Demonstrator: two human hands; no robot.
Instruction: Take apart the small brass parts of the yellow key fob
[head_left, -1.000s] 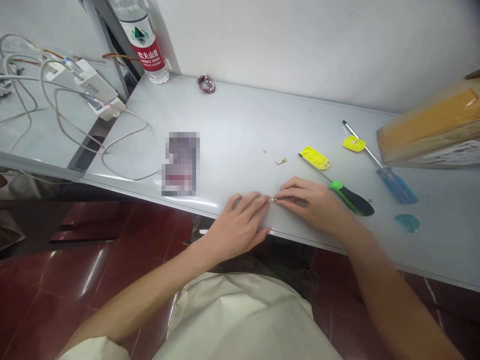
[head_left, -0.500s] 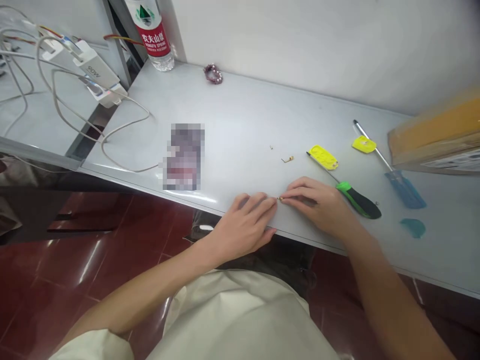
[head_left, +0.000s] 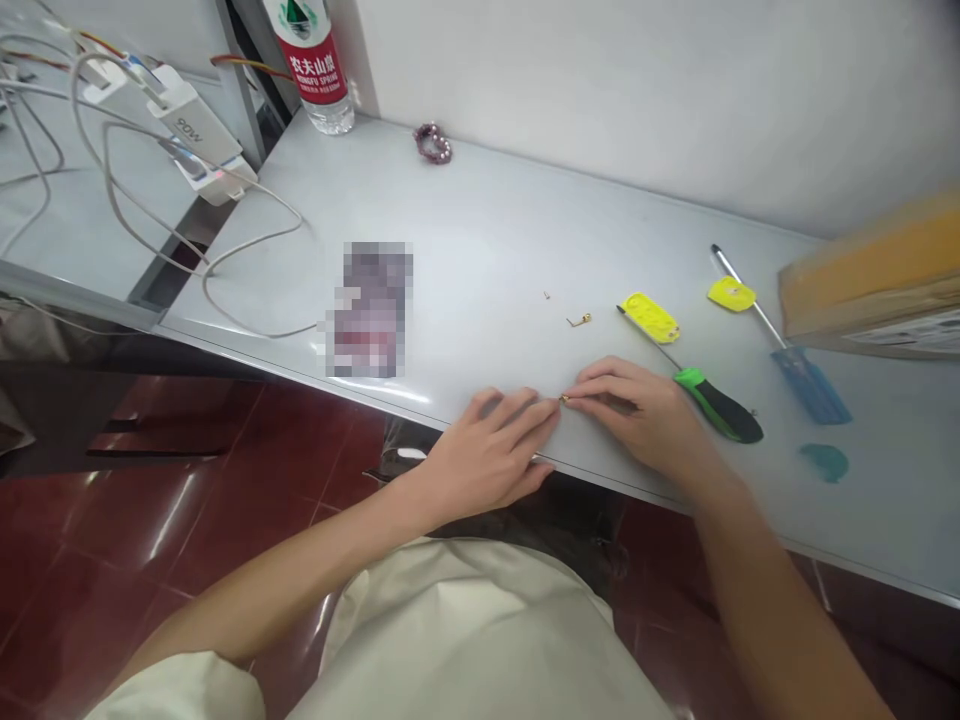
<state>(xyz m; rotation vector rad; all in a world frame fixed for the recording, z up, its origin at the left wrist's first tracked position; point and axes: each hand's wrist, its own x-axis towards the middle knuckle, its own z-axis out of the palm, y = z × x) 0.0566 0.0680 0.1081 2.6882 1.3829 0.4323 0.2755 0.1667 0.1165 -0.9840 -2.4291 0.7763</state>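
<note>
My right hand (head_left: 637, 410) pinches a tiny brass-coloured metal part (head_left: 564, 399) between thumb and fingertips, just above the table near its front edge. My left hand (head_left: 499, 445) rests at that edge with its fingers bent and apart. Its index fingertip meets the left side of the part, while its thumb stays lower, away from it. Behind the hands lie a small brass piece with a thin bent pin (head_left: 581, 320) and a tinier brass bit (head_left: 547, 295). Right of my right hand lies a green-and-black screwdriver (head_left: 716, 405), its shaft beside a yellow plastic piece (head_left: 651, 317).
Further right lie a blue-handled screwdriver (head_left: 810, 385), another yellow piece (head_left: 731, 293), a teal piece (head_left: 825, 462) and a cardboard box (head_left: 870, 285). To the left are a blurred-out phone-shaped item (head_left: 371, 310), a white charger (head_left: 199, 130) with cables, a water bottle (head_left: 319, 75) and a beaded bracelet (head_left: 433, 144).
The view has shifted slightly. Both hands keep nearly the same pose around the small brass-coloured part; the things on the table lie as before.
</note>
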